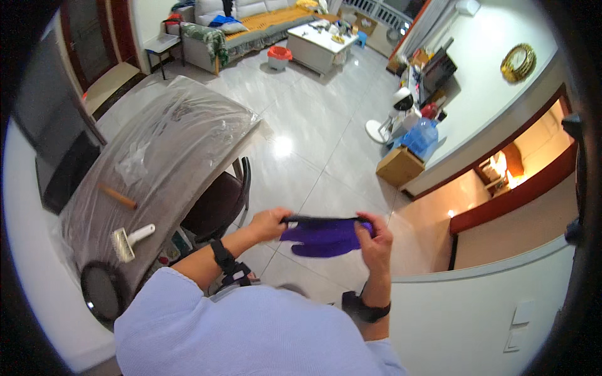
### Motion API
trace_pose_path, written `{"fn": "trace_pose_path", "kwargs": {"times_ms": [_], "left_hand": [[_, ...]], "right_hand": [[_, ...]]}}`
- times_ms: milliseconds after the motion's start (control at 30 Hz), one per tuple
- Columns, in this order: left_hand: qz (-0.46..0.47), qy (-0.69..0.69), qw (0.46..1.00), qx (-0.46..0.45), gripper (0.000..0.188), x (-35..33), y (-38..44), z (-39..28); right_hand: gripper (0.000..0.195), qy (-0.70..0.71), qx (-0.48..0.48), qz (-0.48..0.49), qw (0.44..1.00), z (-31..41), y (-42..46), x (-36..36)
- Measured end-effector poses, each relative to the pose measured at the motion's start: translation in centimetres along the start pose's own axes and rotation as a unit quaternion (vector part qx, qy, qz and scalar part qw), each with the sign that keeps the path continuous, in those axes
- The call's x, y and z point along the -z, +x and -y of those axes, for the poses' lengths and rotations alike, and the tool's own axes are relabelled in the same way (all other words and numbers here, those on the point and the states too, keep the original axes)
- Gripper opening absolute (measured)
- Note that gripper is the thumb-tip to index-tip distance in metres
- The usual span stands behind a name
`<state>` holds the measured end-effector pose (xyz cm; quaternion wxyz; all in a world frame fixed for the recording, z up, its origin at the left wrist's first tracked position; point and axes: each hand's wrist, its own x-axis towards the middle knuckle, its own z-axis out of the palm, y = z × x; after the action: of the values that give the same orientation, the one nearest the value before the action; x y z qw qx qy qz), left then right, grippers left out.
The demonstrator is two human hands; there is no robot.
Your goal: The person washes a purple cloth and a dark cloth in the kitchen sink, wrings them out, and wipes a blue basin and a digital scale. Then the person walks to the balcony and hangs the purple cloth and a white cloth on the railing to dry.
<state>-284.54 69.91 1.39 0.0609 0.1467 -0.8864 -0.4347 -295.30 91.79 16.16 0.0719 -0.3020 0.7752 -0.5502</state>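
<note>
A purple fabric piece [324,239] with a black band along its upper edge hangs between my two hands over the floor. My left hand [269,224] grips the band's left end. At the other end, the thumb and fingers of my right hand [376,238] pinch the band and cloth. The band is stretched nearly straight, while the purple cloth droops below it in folds, slightly blurred. Black straps encircle both forearms. Whether the cloth is a garment, I cannot tell.
To the left stands a table [188,127] under clear plastic film, bearing a wooden rolling pin [118,196], a white-handled lattice roller cutter [129,239] and a round dark pan [101,291]. A dark chair [218,204] is tucked beside it. Right are a cardboard box [400,165] and wall [470,319].
</note>
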Motion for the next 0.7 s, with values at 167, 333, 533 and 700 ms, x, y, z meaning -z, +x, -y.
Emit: {"fn": "trace_pose_path", "kwargs": {"times_ms": [167,333,533,700], "left_hand": [[-0.046,-0.037,0.994,0.090,0.020,3.4,15.7,3.7],[0.034,-0.194,0.980,0.042,0.023,5.7,30.8,4.0],[0.163,-0.157,0.971,0.077,0.024,6.3,48.3,1.3],[0.114,-0.081,0.990,0.005,0.049,6.7,64.4,1.6]], "right_hand": [[0.014,0.051,-0.033,-0.089,0.994,-5.9,13.3,1.8],[0.015,0.056,-0.039,0.011,0.998,-13.2,29.2,3.9],[0.018,0.085,-0.086,0.102,0.987,-17.0,48.8,1.9],[0.020,0.123,-0.040,0.136,0.982,-20.3,65.0,1.9]]}}
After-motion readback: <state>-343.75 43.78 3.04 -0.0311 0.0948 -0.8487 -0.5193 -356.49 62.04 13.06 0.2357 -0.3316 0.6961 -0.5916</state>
